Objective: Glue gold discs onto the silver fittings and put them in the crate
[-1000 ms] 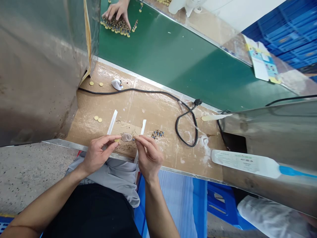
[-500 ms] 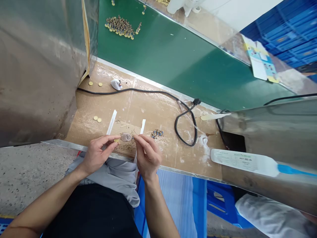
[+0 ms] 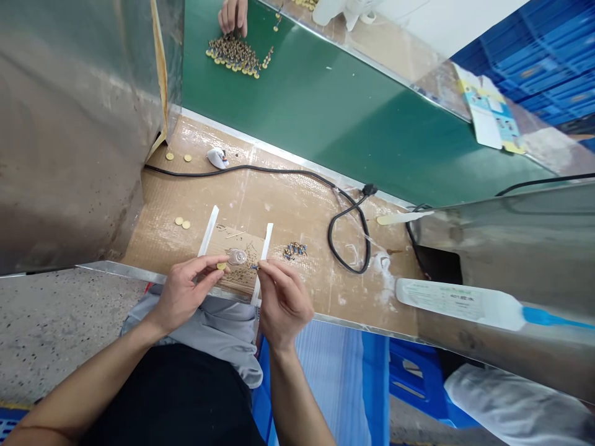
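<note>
My left hand [image 3: 186,290] pinches a small round yellow disc [image 3: 221,266] between thumb and fingertips. To its right, my right hand [image 3: 286,303] is closed on a tiny blue figure piece [image 3: 254,267], most of it hidden by the fingers. Between the hands, a small clear plastic dish [image 3: 237,256] lies on a stained cardboard pad [image 3: 242,282]. A little pile of blue and brown figure pieces [image 3: 295,250] sits to the right of the pad. Two more yellow discs [image 3: 183,223] lie on the bench, beyond my left hand.
A black cable [image 3: 279,168] crosses the bench and loops at the right. Beside it lies a white bottle with a blue nozzle [image 3: 460,303]. On the green belt [image 3: 325,105] stand many small figures [image 3: 232,54], touched by another person's hand [image 3: 233,17]. Metal panels [image 3: 79,124] flank both sides.
My right hand has drawn back from the clear dish, toward me and rightward, with the blue piece. Another person's hand has appeared at the figures, which have shifted slightly right.
</note>
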The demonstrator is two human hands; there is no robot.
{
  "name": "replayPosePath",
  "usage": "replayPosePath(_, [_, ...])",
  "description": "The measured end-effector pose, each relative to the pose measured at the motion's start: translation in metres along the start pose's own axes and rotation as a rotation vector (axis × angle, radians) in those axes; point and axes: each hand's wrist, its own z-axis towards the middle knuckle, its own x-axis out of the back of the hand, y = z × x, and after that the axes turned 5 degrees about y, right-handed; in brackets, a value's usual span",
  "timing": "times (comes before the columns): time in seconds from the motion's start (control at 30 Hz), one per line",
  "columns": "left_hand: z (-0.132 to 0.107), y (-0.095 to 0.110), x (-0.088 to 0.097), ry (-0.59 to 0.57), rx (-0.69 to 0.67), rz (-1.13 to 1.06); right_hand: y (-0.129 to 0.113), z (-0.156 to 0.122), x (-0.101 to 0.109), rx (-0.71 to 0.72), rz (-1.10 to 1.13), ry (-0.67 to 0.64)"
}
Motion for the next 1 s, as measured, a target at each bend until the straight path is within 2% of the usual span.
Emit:
replayPosePath(0.1, [-0.004, 0.009, -0.004, -0.022, -0.005, -0.02, -0.011, -0.008, 0.002, -0.074, 0.073, -0.014])
replayPosePath(0.27, [-0.007, 0.02, -0.009, -0.013, -0.027, 0.026, -0.02, -0.014, 0.0, -0.079, 0.155, -0.022])
replayPosePath(0.63, [-0.013, 0.025, -0.015, 0.058, -0.118, 0.139, -0.026, -0.011, -0.01, -0.01, 0.143, -0.017])
replayPosePath(1.0, [-0.014, 0.027, -0.016, 0.051, -0.153, 0.185, -0.025, -0.014, -0.008, -0.02, 0.109, -0.019])
